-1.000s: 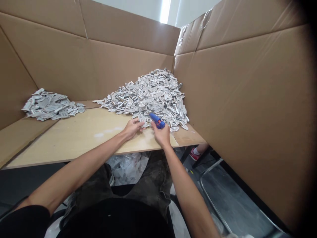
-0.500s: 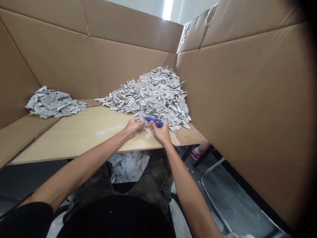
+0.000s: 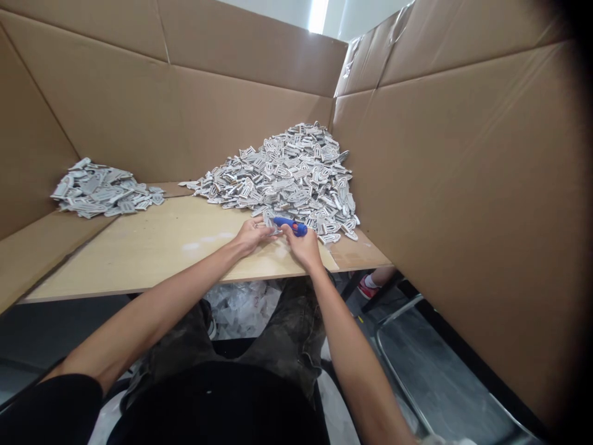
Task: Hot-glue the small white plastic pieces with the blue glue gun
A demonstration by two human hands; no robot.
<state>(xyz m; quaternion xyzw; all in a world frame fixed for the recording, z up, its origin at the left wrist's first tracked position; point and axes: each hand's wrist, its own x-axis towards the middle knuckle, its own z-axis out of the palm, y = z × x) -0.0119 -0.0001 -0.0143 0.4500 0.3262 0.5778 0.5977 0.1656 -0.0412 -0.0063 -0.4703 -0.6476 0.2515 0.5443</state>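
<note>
My left hand (image 3: 251, 236) is closed on a small grey-white slotted piece (image 3: 268, 220), pinched between thumb and fingers. In my right hand (image 3: 303, 245) is a blue-handled tool (image 3: 291, 225) with a red-orange patch on its side. The tool's tip points left, at the held piece, and my fingers partly hide where the two meet. Both hands are close together above the front of the table, just before a large pile of similar slotted pieces (image 3: 296, 170).
A smaller pile of grey-white pieces (image 3: 104, 190) lies at the left on the wooden tabletop (image 3: 139, 247). Tall cardboard walls (image 3: 250, 117) stand behind and at both sides. Below the table edge are clear plastic bags (image 3: 245, 309) and another person's red shoe (image 3: 367, 288).
The view has shifted very slightly. Both hands stay in nearly the same place, still holding the piece and the tool, with only a small shift at the fingers.
</note>
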